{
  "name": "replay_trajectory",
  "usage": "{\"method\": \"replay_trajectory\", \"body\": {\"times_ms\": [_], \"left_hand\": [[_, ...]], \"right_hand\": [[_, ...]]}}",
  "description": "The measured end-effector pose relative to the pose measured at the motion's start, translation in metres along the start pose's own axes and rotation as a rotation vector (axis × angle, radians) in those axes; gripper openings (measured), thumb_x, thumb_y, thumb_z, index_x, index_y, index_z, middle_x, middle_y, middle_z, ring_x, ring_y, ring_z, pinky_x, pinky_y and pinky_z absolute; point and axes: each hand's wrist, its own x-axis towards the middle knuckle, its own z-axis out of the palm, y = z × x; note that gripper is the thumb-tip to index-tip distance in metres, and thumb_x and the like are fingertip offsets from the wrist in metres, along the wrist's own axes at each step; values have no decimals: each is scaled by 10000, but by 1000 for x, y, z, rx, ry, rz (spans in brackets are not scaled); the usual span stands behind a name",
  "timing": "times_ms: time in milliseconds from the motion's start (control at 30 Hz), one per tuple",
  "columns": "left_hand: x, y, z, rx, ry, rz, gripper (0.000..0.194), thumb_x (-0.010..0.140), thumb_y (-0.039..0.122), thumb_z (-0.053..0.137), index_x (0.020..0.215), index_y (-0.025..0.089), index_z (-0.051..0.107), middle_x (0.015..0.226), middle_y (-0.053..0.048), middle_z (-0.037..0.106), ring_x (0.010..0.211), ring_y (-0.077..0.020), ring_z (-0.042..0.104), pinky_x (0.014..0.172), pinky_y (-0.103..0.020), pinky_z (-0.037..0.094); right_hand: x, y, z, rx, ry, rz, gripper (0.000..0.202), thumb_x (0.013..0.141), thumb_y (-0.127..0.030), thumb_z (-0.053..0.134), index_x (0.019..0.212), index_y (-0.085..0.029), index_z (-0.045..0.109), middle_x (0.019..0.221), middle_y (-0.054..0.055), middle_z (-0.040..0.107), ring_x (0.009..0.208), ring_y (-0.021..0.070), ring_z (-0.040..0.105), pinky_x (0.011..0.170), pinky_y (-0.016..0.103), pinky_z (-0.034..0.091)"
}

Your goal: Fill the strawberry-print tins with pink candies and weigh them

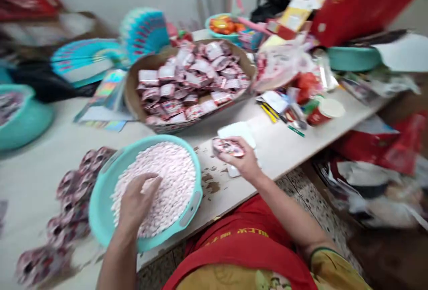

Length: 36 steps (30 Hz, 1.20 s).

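My left hand is over a teal basin filled with small pinkish-white pellets. Its thumb and forefinger curve toward each other at the pellets, their tips close together; whatever is between them is too small to make out. My right hand grips a small printed carton, pink and dark with a colourful face, above the table to the right of the basin. Beneath that hand lies a white pad. Left of the basin stand several similar small cartons, blurred, with dark openings showing.
A cardboard box heaped with similar pink cartons stands behind the basin. Another teal basin is at far left. Blue fans are behind. Pens, a red cup and bags crowd the right. The table's front edge is close to me.
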Motion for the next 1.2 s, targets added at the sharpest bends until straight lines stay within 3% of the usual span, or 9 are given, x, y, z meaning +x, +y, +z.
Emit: {"method": "replay_trajectory", "body": {"times_ms": [200,367,500,600,700,900,1000,1100,1200], "left_hand": [[-25,-13,22,70,-197,11,641,1014,618,400,1451,170,539,1526,-168,545,1433,-345,483,1184,-553,404],[-24,-10,27,173,-216,46,620,1038,584,387,1495,183,507,1568,-178,496,1464,-356,441,1176,-573,402],[-23,-8,25,168,-211,47,603,1031,596,411,1460,193,544,1548,-170,519,1445,-356,461,1169,-564,417],[-21,-5,25,173,-205,39,604,1022,611,427,1457,212,559,1547,-158,526,1438,-357,472,1165,-561,423],[-21,-3,23,180,-202,31,624,1020,622,426,1468,210,565,1556,-166,516,1430,-360,483,1159,-556,430],[-20,-5,23,171,-200,37,612,1027,610,421,1478,218,557,1558,-163,508,1426,-355,480,1155,-553,426],[-20,-4,22,168,-204,44,609,1022,602,429,1455,194,558,1529,-182,521,1412,-364,479,1155,-555,417],[-19,-2,18,163,-210,33,591,1014,592,439,1435,192,546,1508,-192,516,1413,-365,463,1168,-549,396],[-16,-2,14,156,-231,7,571,1005,590,461,1436,222,524,1513,-171,500,1416,-361,450,1183,-547,369]], "right_hand": [[47,26,-58,-353,118,-67,523,703,-448,863,1152,-228,709,1180,77,732,1114,262,683,1066,443,522],[60,52,-79,-427,77,78,602,688,-537,848,1168,-202,706,1182,98,740,1091,281,692,1050,476,519],[69,28,-86,-602,56,-36,651,710,-559,837,1260,-247,678,1302,106,690,1212,311,643,1038,503,514],[108,-13,-80,-705,52,-294,563,790,-534,786,1279,-282,663,1292,86,686,1196,287,644,989,472,535],[184,-47,-63,-830,-9,-477,423,819,-469,765,1174,-245,707,1212,88,712,1129,277,664,978,448,545],[332,-53,-12,-1188,-59,-275,644,669,-239,892,1241,-80,641,1316,201,667,1253,372,628,1131,538,458],[356,-38,11,-1260,-90,-151,790,664,-243,893,1296,54,522,1466,282,534,1434,338,513,1228,452,346],[364,-25,23,-1213,-100,-99,727,709,-224,801,1229,130,435,1537,312,426,1531,305,358,1239,388,213],[370,-22,23,-1133,-66,-79,650,747,-55,687,1251,155,335,1550,324,399,1536,330,274,1198,371,241]]}}
